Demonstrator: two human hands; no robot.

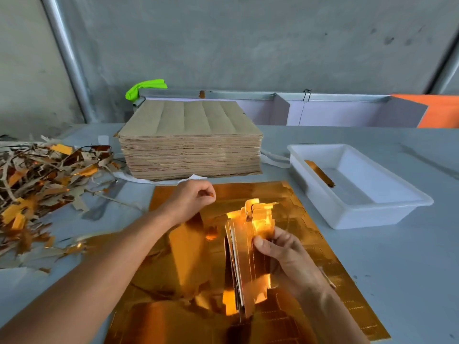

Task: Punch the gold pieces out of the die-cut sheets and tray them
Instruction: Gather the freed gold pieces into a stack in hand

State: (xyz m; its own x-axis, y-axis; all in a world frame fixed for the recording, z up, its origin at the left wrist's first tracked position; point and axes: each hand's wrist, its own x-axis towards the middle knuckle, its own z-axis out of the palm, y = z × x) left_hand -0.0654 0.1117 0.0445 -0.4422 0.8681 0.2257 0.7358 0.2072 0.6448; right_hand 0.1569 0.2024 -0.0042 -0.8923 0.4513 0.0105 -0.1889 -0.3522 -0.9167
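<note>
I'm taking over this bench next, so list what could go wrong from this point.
1. The right hand grips a thick, fanned bundle of gold pieces by one side only; loose ones could slip out onto the gold sheet and get bent.
2. The left hand pinches a small gold scrap; dropped short of the scrap pile, it could get mixed in with good pieces.
3. The white tray sits off to the right, so the bundle may shed pieces on the way over.

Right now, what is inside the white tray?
In the white tray lies a small bundle of gold pieces against its left wall. The rest of the floor looks bare. The floor strip behind the near wall is hidden.
</note>
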